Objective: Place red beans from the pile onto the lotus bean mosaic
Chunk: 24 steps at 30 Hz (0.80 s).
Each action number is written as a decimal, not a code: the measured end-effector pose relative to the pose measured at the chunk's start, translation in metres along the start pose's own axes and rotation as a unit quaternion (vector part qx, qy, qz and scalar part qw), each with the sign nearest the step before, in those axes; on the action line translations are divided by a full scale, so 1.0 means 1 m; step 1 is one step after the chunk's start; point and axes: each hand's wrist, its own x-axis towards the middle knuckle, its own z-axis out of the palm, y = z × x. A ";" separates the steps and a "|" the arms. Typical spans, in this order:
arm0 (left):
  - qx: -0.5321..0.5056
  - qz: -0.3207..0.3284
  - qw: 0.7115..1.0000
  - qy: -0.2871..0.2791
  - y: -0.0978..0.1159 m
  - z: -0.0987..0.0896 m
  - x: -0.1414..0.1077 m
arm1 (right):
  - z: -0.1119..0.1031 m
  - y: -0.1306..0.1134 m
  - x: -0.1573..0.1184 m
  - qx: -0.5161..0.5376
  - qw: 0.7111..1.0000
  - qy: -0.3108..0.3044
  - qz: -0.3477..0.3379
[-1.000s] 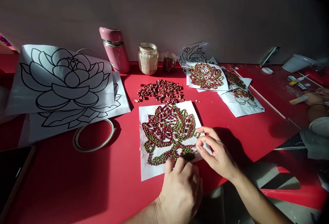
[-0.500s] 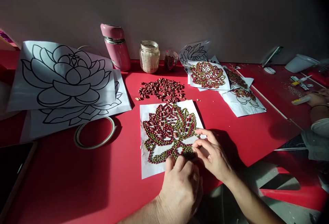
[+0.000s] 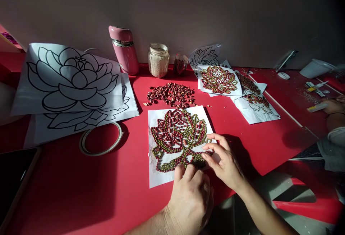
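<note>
A lotus design made of red and green beans covers a white paper sheet point(image 3: 159, 179) on the red table. At the sheet's lower edge my left hand point(image 3: 190, 193) is closed with its fingers curled down; whatever may be in them is hidden. My right hand point(image 3: 225, 157) hovers over the sheet's right edge, thumb and fingers apart, with nothing seen between them. Several larger speckled beans sit among the small ones inside the petals. Just beyond the sheet lies a loose pile of speckled red beans point(image 3: 172, 95).
Behind the pile stand a pink flask point(image 3: 125, 53), a glass jar point(image 3: 158, 60) and a small cup point(image 3: 180, 64). Lotus outline sheets point(image 3: 78, 80) and a tape ring point(image 3: 83, 145) lie left. Finished bean pictures point(image 3: 220, 79) sit right. Another person's hand point(image 3: 332, 106) holds a glue bottle point(image 3: 316, 107).
The thumb and index finger of my right hand have moved apart a little. My left hand stays closed at the sheet's lower edge. The whole view has shifted slightly.
</note>
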 end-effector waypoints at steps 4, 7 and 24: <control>-0.007 -0.003 1.000 -0.004 -0.001 0.001 0.000 | 0.003 0.000 0.001 -0.021 0.999 -0.017 0.024; -0.009 -0.005 1.000 -0.002 -0.001 0.001 0.001 | 0.004 0.001 0.001 -0.015 0.999 -0.016 0.030; 0.083 0.001 0.979 0.185 -0.011 0.032 0.000 | -0.006 0.020 0.092 0.041 0.996 0.083 -0.005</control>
